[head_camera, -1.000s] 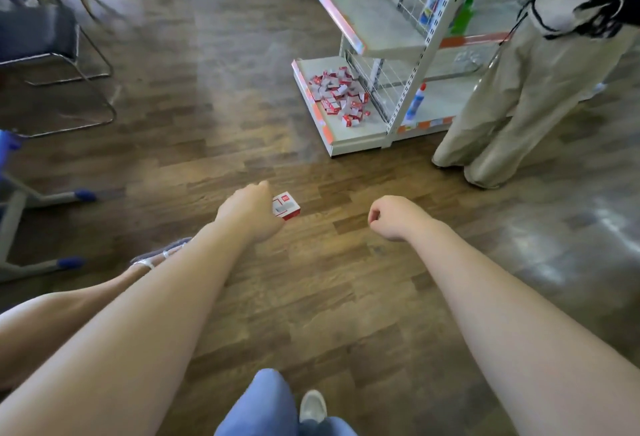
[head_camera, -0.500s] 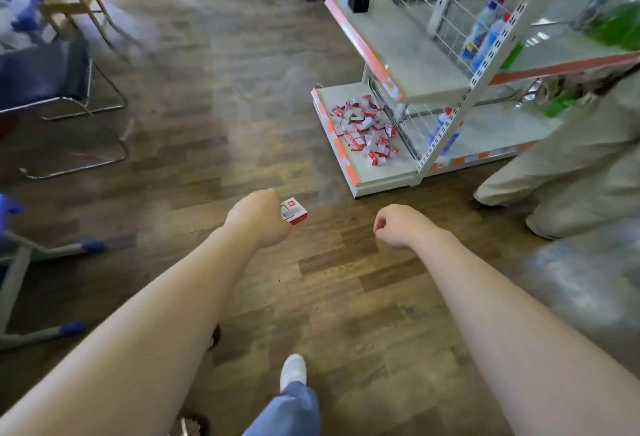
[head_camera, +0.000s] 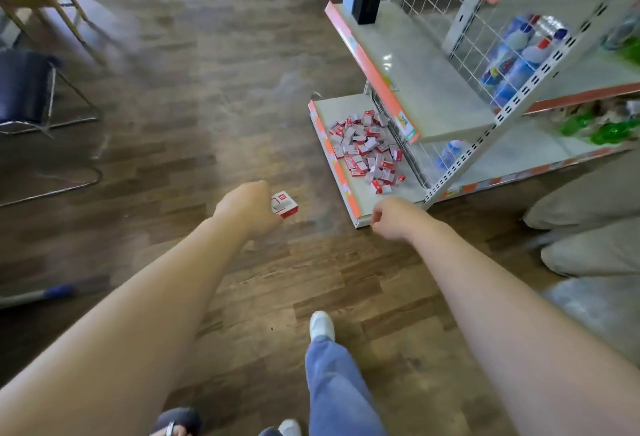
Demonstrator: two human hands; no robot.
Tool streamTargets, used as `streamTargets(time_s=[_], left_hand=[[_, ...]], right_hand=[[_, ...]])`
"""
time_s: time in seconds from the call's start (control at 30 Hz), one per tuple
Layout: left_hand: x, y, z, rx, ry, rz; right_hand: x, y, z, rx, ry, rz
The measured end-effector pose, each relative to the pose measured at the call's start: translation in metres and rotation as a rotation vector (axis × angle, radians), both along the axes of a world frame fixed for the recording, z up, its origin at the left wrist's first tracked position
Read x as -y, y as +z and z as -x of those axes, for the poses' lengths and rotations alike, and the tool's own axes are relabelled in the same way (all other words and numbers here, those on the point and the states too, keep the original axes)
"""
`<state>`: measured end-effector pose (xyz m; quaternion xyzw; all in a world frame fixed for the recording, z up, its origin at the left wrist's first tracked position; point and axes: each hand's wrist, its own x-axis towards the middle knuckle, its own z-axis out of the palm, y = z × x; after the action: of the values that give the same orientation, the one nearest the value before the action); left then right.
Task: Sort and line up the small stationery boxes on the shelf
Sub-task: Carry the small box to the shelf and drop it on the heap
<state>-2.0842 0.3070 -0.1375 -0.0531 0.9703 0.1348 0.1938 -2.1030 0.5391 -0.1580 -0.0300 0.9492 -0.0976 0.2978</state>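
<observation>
You're standing in a small shop: a metal gondola shelf unit (head_camera: pixel 485 65) with orange price strips and wire-grid backing. Bottles (head_camera: pixel 512 65) stock its far side, and small red-and-white stationery boxes (head_camera: pixel 367 148) litter its bottom shelf.

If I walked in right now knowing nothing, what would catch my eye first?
Probably the jumbled heap of small red-and-white boxes on the bottom shelf of the rack on the right. Next, the left hand holding one more such box above the wooden floor, while the right hand is curled, holding nothing.

Blue bottles (head_camera: pixel 512 65) behind wire grid (head_camera: pixel 433 2)
</observation>
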Motion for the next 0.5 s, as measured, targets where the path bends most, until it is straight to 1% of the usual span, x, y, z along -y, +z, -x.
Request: streamTargets(time_s=[0.27, 0.5], left_hand=[[0.011, -0.008, 0.132, -0.008, 0.098, -0.038], [0.04, -0.012, 0.226, -0.014, 0.124, -0.026]], right_hand=[[0.005, -0.013, 0.146, 0.01, 0.043, -0.024], [0.036, -0.013, 0.238, 0.048, 0.103, -0.041]])
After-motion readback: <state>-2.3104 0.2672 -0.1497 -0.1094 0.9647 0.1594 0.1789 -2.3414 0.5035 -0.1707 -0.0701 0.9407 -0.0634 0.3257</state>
